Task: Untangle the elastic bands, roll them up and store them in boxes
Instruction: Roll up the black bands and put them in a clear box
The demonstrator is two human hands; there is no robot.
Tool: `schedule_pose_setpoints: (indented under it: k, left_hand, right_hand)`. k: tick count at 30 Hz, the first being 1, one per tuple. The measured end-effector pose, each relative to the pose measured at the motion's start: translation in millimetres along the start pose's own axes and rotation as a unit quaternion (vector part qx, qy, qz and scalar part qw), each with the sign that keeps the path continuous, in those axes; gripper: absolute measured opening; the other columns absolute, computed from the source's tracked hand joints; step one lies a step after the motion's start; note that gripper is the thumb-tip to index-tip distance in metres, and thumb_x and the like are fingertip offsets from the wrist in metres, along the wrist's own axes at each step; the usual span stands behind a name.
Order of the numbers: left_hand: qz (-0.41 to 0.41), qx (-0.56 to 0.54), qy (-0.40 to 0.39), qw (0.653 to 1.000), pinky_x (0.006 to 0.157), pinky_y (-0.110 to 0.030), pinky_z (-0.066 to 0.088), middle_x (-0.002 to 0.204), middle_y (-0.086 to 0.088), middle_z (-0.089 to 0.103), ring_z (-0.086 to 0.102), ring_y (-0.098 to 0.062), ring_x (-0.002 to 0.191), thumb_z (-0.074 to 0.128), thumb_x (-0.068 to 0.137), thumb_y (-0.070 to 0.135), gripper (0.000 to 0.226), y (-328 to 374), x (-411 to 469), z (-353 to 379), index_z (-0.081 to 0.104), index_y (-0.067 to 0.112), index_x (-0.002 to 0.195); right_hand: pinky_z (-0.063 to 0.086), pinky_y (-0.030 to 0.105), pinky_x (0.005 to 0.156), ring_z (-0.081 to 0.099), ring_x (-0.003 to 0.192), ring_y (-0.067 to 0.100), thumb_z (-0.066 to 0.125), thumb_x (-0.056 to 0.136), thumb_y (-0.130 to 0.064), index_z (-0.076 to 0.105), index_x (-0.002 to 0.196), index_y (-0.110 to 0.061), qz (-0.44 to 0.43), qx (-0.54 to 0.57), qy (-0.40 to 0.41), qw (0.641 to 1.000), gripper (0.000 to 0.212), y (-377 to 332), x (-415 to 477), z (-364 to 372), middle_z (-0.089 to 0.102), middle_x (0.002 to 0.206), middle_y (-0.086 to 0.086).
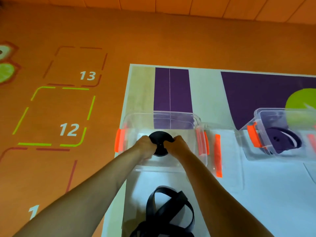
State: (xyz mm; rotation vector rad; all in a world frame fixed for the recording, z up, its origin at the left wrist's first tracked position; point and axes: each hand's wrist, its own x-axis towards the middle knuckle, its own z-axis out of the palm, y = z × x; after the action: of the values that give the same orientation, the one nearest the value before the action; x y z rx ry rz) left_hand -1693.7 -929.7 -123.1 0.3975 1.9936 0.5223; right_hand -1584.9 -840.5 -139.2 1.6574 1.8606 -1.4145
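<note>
The rolled black band [159, 144] sits between my two hands, inside the walls of the clear box [130, 120] with orange latches; whether it already touches the bottom I cannot tell. My left hand [145, 146] curls round its left edge and my right hand [179, 145] round its right, both clamped on the coil so the turns stay tight. To do this well, I think I should set the roll flat on the bottom and ease my fingers off one side at a time, because elastic will likely spring loose if I let go all at once. Nearer to me lies a tangled black band [168, 212], looped over itself and not yet sorted. Just right of my box lies what looks like a clear lid [222, 151] with an orange clip, and beyond it a second box [266, 113] stands tilted with a dark roll [282, 141] inside. All of this rests on a pale mat [256, 194] printed with purple blocks and a green shape. The mat lies on an orange floor [68, 168] marked with dashed squares numbered 12 and 13.
</note>
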Motion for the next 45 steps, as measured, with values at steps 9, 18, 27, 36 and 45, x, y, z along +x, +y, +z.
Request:
schedule_pose_setpoints:
  k: [9,18,27,36,45]
  left_hand:
    - [0.022,0.078,-0.048,0.996,0.053,-0.024,0.032,0.078,-0.003,0.051,0.042,-0.015,0.06,0.048,0.096,0.006,0.012,-3,7,8,0.056,0.012,0.103]
    - [0.155,0.125,0.101,0.975,0.105,-0.043,0.044,0.133,-0.01,0.055,0.052,-0.034,0.122,0.052,0.1,0.024,0.029,0,-68,6,0.064,0.022,0.125]
    - [0.21,0.156,0.29,0.921,0.1,-0.042,0.035,0.125,-0.002,0.059,0.05,-0.03,0.117,0.058,0.096,0.023,0.022,-54,-183,61,0.066,0.025,0.117]
    - [0.11,0.24,0.234,0.936,0.104,-0.045,0.039,0.144,-0.002,0.047,0.048,-0.032,0.128,0.054,0.098,0.029,0.058,-154,-219,158,0.034,0.033,0.152]
    - [0.074,0.33,0.185,0.923,0.104,-0.051,0.043,0.157,-0.008,0.042,0.049,-0.035,0.137,0.079,0.081,0.028,0.083,-238,-228,196,0.037,0.037,0.152]
  right_hand:
    - [0.051,0.047,0.103,0.058,0.119,0.038,0.056,0.085,-0.042,0.045,0.143,-0.006,-0.008,-0.079,-0.022,0.997,0.07,5,17,5,0.057,0.135,0.018]
    - [0.036,0.044,0.114,0.038,0.145,0.034,0.053,0.1,-0.027,0.028,0.159,-0.017,-0.17,-0.118,0.012,0.978,0.065,4,-59,-29,0.038,0.159,0.014]
    - [0.042,0.045,0.111,0.054,0.129,0.032,0.061,0.092,-0.017,0.047,0.15,-0.013,-0.4,-0.103,0.167,0.895,0.061,95,-145,-16,0.058,0.142,0.011]
    - [0.037,0.042,0.108,0.052,0.124,0.032,0.056,0.097,-0.022,0.047,0.149,-0.021,-0.334,-0.214,0.085,0.914,0.052,200,-166,4,0.055,0.135,0.009]
    - [0.052,0.046,0.101,0.062,0.117,0.033,0.051,0.103,-0.025,0.036,0.15,-0.022,-0.228,-0.273,-0.068,0.932,0.049,243,-154,27,0.059,0.137,0.013]
